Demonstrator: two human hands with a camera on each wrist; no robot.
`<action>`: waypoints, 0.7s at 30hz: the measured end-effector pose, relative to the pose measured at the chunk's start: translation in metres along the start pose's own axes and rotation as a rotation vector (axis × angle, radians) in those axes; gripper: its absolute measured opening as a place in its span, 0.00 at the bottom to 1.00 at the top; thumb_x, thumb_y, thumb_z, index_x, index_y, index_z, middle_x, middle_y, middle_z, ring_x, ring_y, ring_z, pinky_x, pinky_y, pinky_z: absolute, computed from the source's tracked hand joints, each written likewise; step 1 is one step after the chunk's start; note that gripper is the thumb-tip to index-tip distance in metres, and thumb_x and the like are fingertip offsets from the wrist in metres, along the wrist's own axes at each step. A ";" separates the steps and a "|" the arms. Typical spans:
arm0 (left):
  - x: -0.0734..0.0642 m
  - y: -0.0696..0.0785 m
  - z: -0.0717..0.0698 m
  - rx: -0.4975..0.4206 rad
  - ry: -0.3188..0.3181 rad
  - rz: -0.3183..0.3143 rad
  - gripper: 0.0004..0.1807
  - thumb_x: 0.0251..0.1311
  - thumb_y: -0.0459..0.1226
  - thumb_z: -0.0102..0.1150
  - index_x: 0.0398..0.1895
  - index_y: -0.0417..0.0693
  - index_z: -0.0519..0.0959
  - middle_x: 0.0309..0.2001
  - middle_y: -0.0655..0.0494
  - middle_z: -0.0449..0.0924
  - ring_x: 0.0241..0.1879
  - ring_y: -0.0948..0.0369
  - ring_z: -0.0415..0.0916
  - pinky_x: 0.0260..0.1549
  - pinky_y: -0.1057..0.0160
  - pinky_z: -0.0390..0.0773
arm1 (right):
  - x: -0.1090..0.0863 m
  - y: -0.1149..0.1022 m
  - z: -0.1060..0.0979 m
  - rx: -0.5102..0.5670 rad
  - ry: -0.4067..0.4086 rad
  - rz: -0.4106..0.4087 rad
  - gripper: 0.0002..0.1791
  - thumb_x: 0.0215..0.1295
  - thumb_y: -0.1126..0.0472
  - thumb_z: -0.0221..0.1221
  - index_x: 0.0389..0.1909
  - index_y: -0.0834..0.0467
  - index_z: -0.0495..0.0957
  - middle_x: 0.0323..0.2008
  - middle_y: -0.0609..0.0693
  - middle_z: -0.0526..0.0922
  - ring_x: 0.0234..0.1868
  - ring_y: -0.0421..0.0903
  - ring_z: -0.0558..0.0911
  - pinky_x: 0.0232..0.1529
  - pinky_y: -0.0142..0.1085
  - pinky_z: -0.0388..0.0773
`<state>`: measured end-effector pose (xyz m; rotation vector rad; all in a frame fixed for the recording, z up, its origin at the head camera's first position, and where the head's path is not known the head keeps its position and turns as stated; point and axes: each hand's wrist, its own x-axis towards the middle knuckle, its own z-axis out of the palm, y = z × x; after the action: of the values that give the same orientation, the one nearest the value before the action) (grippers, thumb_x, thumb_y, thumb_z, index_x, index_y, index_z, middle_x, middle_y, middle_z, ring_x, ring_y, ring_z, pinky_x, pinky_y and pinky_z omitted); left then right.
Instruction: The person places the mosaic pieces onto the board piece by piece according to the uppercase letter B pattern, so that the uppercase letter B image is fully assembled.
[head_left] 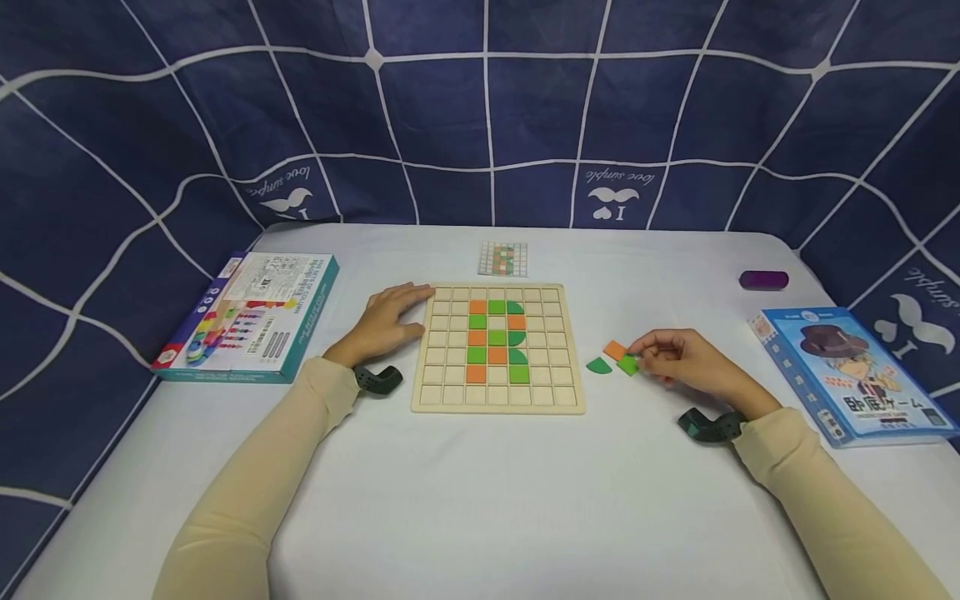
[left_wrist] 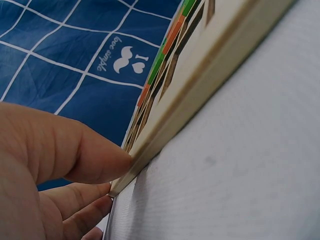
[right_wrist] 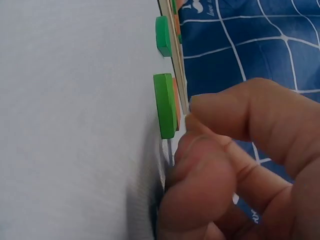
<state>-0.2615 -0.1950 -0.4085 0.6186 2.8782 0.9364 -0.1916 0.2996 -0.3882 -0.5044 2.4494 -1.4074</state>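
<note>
A wooden grid board point(head_left: 450, 393) lies flat at the table's middle, with orange and green squares and green rounded pieces in its cells. My left hand point(head_left: 384, 323) rests at the board's left side; in the left wrist view its thumb point(left_wrist: 97, 157) touches the edge near the corner. To the right of the board lie an orange square tile point(head_left: 615, 349), a light green square tile point(head_left: 628, 365) and a dark green rounded tile point(head_left: 599, 366). Beside the light green tile my right hand point(head_left: 686, 362) hovers with bent fingers, and no piece shows between its fingertips.
Behind the board lies a small pattern card point(head_left: 503, 259). A game box point(head_left: 247, 317) stands at the left and a blue game box point(head_left: 858, 375) at the right. A purple case point(head_left: 763, 280) lies at the back right. Dark blue cloth point(head_left: 435, 108) hangs behind the table.
</note>
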 end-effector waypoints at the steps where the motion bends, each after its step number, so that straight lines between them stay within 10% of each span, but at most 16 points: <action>1: 0.000 0.000 0.000 0.001 0.000 -0.002 0.40 0.64 0.38 0.58 0.82 0.40 0.67 0.82 0.41 0.63 0.85 0.43 0.49 0.82 0.39 0.42 | 0.000 0.000 0.000 -0.005 -0.004 0.006 0.14 0.73 0.72 0.61 0.56 0.76 0.80 0.33 0.47 0.80 0.23 0.39 0.74 0.23 0.30 0.76; 21: 0.000 -0.001 0.001 -0.005 0.001 0.004 0.40 0.64 0.38 0.59 0.81 0.40 0.68 0.82 0.41 0.64 0.85 0.43 0.50 0.81 0.39 0.42 | 0.000 -0.001 0.002 -0.128 -0.008 -0.027 0.18 0.63 0.76 0.66 0.55 0.72 0.83 0.30 0.48 0.73 0.22 0.36 0.70 0.21 0.28 0.70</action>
<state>-0.2621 -0.1952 -0.4096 0.6236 2.8759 0.9448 -0.1905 0.2980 -0.3886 -0.5715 2.5468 -1.2611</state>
